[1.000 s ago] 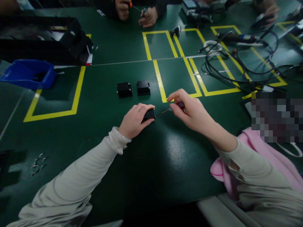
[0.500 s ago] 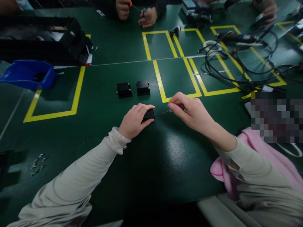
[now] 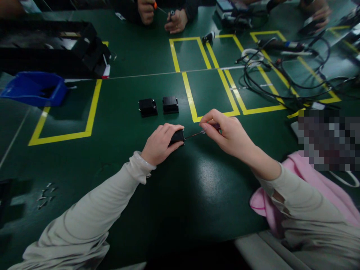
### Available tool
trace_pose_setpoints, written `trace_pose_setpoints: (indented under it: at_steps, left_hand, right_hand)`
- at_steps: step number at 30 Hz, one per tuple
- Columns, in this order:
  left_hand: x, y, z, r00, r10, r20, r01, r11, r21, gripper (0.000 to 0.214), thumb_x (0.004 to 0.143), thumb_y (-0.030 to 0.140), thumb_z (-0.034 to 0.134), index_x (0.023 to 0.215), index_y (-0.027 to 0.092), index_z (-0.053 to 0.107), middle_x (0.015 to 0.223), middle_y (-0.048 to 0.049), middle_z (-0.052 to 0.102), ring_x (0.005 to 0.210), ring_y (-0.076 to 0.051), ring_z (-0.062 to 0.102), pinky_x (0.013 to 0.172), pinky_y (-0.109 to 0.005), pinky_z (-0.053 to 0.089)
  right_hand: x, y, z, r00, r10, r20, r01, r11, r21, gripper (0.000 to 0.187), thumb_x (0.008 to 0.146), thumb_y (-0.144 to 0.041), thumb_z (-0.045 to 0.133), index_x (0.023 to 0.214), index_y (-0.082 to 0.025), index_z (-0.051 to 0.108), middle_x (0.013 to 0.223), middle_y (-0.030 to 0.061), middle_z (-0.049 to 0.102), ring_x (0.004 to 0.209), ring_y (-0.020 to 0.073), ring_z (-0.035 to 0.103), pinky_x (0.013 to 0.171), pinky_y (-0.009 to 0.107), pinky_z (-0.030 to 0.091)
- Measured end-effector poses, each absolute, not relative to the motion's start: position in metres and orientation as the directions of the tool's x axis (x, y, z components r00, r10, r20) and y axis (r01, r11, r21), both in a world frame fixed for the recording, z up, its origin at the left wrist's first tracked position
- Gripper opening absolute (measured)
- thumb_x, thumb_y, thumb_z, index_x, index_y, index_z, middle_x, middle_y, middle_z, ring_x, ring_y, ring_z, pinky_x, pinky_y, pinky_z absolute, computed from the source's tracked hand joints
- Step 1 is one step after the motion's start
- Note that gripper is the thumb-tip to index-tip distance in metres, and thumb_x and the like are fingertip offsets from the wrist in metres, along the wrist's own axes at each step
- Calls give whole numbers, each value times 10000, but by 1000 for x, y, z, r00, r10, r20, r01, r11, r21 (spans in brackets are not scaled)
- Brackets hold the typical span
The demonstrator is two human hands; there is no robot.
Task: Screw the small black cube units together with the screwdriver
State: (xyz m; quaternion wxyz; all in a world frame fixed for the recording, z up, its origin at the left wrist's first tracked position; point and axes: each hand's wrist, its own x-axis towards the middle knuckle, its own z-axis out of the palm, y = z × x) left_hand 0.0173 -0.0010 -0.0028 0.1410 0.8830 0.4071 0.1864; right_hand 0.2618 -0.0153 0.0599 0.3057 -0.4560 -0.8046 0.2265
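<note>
Screwdriver (image 3: 201, 132) pinched in right hand (image 3: 225, 133), shaft pointing left at right end of black block (image 3: 177, 137); exact tip contact too small to tell. Left hand (image 3: 159, 144) clasps block, near side of two similar blocks (image 3: 170, 104). Best: brace block firmly, align shaft straight, turn with light, even pressure.

Blue bin (image 3: 21, 86), cables (image 3: 301, 100), perhaps pink cloth (image 3: 316, 178)

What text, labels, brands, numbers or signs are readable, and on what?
None readable.
White patch by the black tray: too blurred to tell.
White patch at right: same.
Black box in left hand, screwdriver in right hand: no legible lettering.
</note>
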Motion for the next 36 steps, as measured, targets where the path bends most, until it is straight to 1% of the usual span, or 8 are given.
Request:
trace_pose_setpoints:
  at_steps: [5,11,14,17,21,24,29,36]
  left_hand:
    - [18,-1,-3,597,774,211,670,-626,398,434,953,348,593,1337,168,502,1236,-116,597,1086,-284,569,953,-441,483]
    - [18,-1,-1,595,780,196,676,-617,402,424,955,351,582,1330,170,504,1233,-118,597,1083,-285,568,954,-442,480]
    - [18,-1,-1,596,780,191,676,-615,406,427,957,361,570,1336,179,496,1239,-118,595,1084,-287,566,953,-447,477]
    - [18,-1,-1,593,783,188,679,-612,406,423,955,360,569,1332,183,497,1234,-119,595,1074,-288,566,944,-449,478]
    - [19,-1,-1,593,783,184,678,-610,409,421,954,357,571,1328,177,501,1238,-121,595,1088,-289,564,956,-447,474]
    - [19,-2,-1,591,786,181,679,-606,415,421,955,355,571,1332,183,499,1248,-118,592,1109,-289,561,974,-450,470]
    - [18,-1,-1,593,785,180,681,-608,408,428,954,352,580,1334,171,502,1241,-121,594,1094,-288,566,957,-449,478]
    - [18,-2,-1,593,782,189,677,-612,409,421,956,354,579,1333,186,498,1240,-116,596,1098,-285,565,963,-447,477]
  right_hand:
    - [260,-17,62,-379,878,294,611,476,-633,162,915,-180,499,1075,-204,518,712,-48,535,594,102,545,603,240,381]
    - [260,-17,61,-363,891,273,628,451,-634,103,966,-301,506,971,-202,535,655,-40,562,587,117,553,599,252,367]
    - [260,-17,60,-375,883,283,614,465,-639,75,956,-265,507,997,-208,531,687,-38,565,604,117,563,605,249,378]
    - [261,-16,60,-379,873,307,601,485,-635,140,922,-197,515,1062,-210,522,730,-39,556,618,110,566,610,243,388]
    - [261,-16,61,-383,877,291,604,476,-639,79,959,-268,512,997,-202,534,700,-32,575,606,114,567,603,246,388]
    - [261,-16,61,-396,875,278,601,476,-643,117,982,-298,490,949,-196,536,680,-25,583,585,114,557,584,247,378]
    - [262,-15,60,-395,865,308,578,495,-649,118,955,-210,484,1067,-200,519,739,-29,583,638,114,573,620,244,400]
    - [262,-16,61,-385,877,287,603,474,-641,102,974,-296,493,938,-207,529,686,-29,586,589,114,563,585,248,381]
